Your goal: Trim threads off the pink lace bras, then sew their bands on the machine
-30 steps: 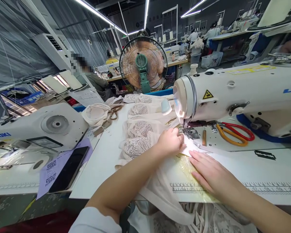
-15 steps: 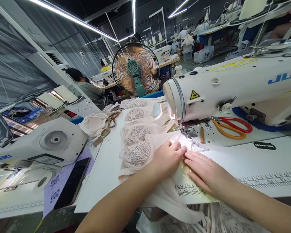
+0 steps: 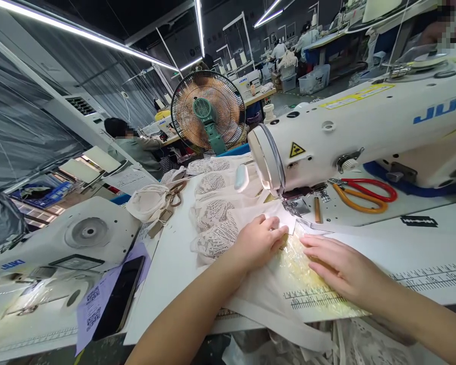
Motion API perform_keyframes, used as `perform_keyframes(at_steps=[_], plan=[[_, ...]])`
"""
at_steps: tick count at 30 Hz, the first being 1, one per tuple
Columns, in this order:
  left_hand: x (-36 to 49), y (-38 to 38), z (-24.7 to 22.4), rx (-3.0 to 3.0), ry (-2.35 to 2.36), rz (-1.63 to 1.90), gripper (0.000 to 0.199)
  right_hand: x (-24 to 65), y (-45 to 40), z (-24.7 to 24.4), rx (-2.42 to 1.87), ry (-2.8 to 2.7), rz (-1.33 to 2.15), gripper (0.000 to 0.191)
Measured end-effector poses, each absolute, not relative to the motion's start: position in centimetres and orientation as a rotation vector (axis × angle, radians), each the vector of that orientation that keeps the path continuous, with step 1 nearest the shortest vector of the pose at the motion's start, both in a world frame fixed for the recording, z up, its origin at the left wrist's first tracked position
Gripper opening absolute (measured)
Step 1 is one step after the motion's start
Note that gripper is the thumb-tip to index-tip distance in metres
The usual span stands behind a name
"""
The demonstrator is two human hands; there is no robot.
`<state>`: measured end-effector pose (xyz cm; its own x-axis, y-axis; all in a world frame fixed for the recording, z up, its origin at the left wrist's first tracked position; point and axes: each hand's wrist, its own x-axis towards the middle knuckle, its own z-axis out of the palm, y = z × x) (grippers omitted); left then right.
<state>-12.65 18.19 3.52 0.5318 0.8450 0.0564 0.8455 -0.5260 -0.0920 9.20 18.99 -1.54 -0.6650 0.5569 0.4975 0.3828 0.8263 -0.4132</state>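
A pale lace bra [image 3: 215, 239] lies on the sewing table, its plain edge running under the presser foot [image 3: 294, 207] of a white sewing machine [image 3: 319, 137]. My left hand [image 3: 260, 238] rests on the fabric just in front of the foot, fingers bent and closed on its edge. To the right, my right hand [image 3: 338, 261] lies with fingers stretched out over the shiny yellowish film [image 3: 298, 263] on the tabletop, apart from the left hand. From beneath my left forearm a pale strap [image 3: 285, 327] trails over the table's front edge.
Scissors with red and orange handles [image 3: 365, 195] and a black razor blade [image 3: 418, 221] lie right of the needle. More lace bras [image 3: 211, 183] are lined up behind. At left are a phone [image 3: 119, 299] and a second machine [image 3: 87, 230]; a fan [image 3: 209, 111] stands beyond.
My right hand has slid right, away from my left hand, uncovering more of the yellowish film. The left hand stays on the fabric near the foot. The whole view has shifted slightly.
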Motion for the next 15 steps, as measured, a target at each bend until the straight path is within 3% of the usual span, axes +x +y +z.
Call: perform_keyframes(at_steps=[15], plan=[[-14.4,21.0,3.6,-2.603,-1.578,0.097,0.032,9.0,19.0,-1.8,-0.717,-2.353,0.459,0.026]])
